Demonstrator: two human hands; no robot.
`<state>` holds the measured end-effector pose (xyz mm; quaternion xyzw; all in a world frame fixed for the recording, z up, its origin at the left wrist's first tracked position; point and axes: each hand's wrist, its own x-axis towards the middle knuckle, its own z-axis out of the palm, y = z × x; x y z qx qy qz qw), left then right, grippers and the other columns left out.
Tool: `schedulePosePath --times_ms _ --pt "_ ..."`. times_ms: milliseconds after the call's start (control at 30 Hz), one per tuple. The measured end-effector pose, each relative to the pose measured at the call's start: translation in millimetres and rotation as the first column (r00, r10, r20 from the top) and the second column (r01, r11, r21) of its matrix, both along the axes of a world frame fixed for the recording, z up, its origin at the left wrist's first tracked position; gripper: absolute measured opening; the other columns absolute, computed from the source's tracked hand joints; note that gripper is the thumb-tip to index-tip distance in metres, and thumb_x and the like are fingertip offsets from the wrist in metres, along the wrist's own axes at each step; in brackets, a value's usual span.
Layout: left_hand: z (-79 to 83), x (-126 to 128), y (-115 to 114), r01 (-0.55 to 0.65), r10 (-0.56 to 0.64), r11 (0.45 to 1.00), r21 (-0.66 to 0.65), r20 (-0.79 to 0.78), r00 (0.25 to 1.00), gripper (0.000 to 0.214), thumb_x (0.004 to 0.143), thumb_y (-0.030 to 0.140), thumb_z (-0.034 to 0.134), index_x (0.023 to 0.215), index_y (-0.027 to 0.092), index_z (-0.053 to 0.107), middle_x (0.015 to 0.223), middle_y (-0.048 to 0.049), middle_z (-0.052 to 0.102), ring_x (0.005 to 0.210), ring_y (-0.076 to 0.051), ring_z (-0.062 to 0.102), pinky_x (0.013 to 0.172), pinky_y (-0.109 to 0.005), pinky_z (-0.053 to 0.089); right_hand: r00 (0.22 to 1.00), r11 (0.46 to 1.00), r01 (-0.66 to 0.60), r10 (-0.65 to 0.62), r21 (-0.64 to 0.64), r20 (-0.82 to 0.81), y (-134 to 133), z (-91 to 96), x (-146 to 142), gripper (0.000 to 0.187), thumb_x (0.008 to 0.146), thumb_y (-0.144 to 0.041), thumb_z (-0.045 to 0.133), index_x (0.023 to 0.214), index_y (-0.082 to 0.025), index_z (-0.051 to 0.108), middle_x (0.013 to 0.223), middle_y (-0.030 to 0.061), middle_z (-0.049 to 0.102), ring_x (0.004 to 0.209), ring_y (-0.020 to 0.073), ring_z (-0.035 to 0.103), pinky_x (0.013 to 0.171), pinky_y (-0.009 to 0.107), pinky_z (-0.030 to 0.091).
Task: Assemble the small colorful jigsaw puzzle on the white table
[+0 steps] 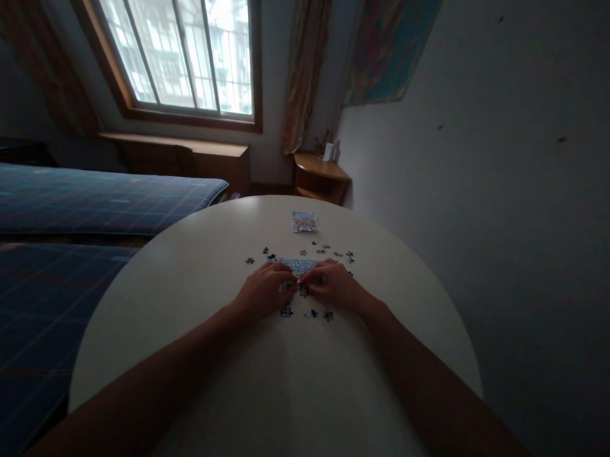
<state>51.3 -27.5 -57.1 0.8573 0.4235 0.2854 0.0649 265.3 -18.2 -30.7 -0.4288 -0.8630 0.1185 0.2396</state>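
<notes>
Left hand (268,288) and right hand (334,285) close together over a jigsaw (299,263), just below frame centre.
Both curl narrowly; whether either pinches a piece, I cannot tell. Loose pieces (328,316) lie around them, a picture card (305,221) higher up.

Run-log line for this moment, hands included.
left hand: at jigsaw pieces | right hand: same, beside left | grip: unclear | blue puzzle section: between hands | surface: round table

The hands (265,290) and slim forearms (194,352) are bare
</notes>
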Motion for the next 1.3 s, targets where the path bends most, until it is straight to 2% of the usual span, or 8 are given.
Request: schedulePosePath --times_ms 133,333,733,967,1200,1300 --pt "1.2 0.6 -1.2 0.007 -0.006 1.000 -0.005 0.032 0.999 0.021 0.090 0.030 0.061 0.106 0.024 0.074 0.110 -0.0054 0.072 0.103 -0.025 0.064 0.093 -0.041 0.053 1.000 1.000 0.000 0.000 0.017 0.008 -0.2 -0.7 0.1 0.019 0.078 -0.015 0.070 0.089 -0.026 0.079 0.084 0.0019 0.076 0.084 0.0178 0.066 0.084 0.031 0.046" --pt "0.9 3.8 -2.1 -0.019 0.020 1.000 -0.025 0.048 0.999 0.012 0.088 0.029 0.066 0.093 0.025 0.076 0.108 -0.0048 0.072 0.102 -0.025 0.064 0.094 -0.042 0.051 1.000 1.000 -0.009 0.008 0.013 0.012 0.3 -1.3 0.5 0.018 0.078 -0.016 0.069 0.089 -0.026 0.079 0.085 0.0019 0.076 0.085 0.0181 0.066 0.084 0.031 0.046" --pt "0.9 6.1 -2.9 -0.041 0.043 0.999 -0.036 0.060 0.997 0.008 0.084 0.024 0.068 0.089 0.024 0.075 0.107 -0.0041 0.072 0.101 -0.025 0.064 0.093 -0.041 0.052 1.000 1.000 -0.002 0.002 0.006 0.021 -0.8 0.7 -0.6 0.018 0.077 -0.014 0.070 0.088 -0.025 0.079 0.084 0.0019 0.076 0.084 0.0179 0.066 0.084 0.031 0.046" --pt "2.8 3.8 -3.4 -0.046 0.048 0.997 -0.066 0.036 0.998 0.009 0.086 0.028 0.069 0.091 0.025 0.076 0.110 -0.0037 0.071 0.105 -0.026 0.062 0.094 -0.042 0.051 0.999 1.000 0.016 -0.016 -0.001 0.039 -2.2 2.2 -1.4 0.017 0.079 -0.015 0.069 0.088 -0.025 0.079 0.086 0.0024 0.076 0.087 0.0186 0.066 0.085 0.031 0.045" --pt "5.1 -1.2 -1.7 0.004 -0.005 0.996 -0.084 -0.018 1.000 0.018 0.093 0.028 0.060 0.098 0.027 0.077 0.114 -0.0032 0.070 0.110 -0.024 0.061 0.099 -0.040 0.048 0.999 1.000 -0.016 0.017 -0.018 0.033 0.4 0.7 0.1 0.018 0.078 -0.013 0.070 0.089 -0.023 0.079 0.086 0.0034 0.076 0.086 0.0184 0.066 0.084 0.030 0.046" --pt "9.3 -10.6 0.5 0.112 -0.117 0.990 -0.084 -0.058 0.991 0.023 0.096 0.028 0.056 0.107 0.026 0.075 0.120 -0.0051 0.067 0.114 -0.024 0.059 0.103 -0.039 0.046 0.999 1.000 -0.016 0.017 -0.012 0.029 -0.1 0.9 0.0 0.017 0.079 -0.014 0.070 0.090 -0.024 0.079 0.087 0.0035 0.076 0.086 0.0186 0.066 0.085 0.031 0.045"
